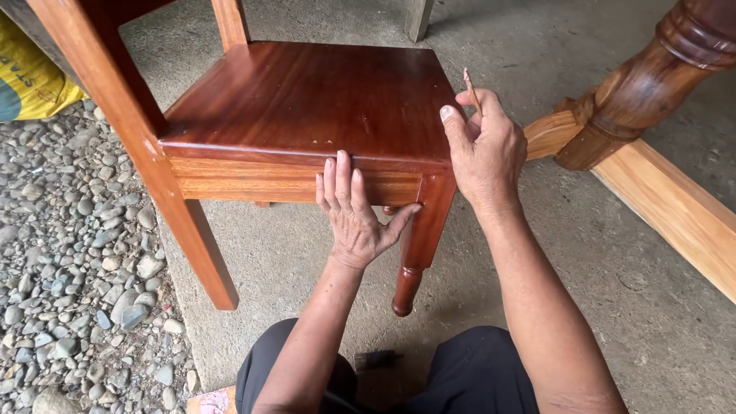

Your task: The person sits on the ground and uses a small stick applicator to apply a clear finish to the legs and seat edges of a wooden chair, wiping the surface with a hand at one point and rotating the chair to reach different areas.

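The person crouches right in front of the wooden chair (307, 100), its polished reddish seat dead ahead and low. The left hand (354, 215) lies flat against the chair's front rail, fingers straight and together, thumb spread out toward the turned front leg (418, 245), gripping nothing, just pressing. The right hand (481, 149) hovers at the seat's front right corner, fingers curled loosely round a thin pencil-like stick (471, 88) pinched between thumb and forefinger, tip pointing up and away from the seat (I can't tell whether it's a pencil or a fine brush). Left of the chair, loose gravel (69, 253) and a yellow sack (31, 77); right of it, a bare turned post on a pale beam (652, 84). To my eye this is a close check of that corner joint, so the flat hand should stay firm on the rail to steady the chair, and the stick should come down slowly, touching only the spot that needs it.
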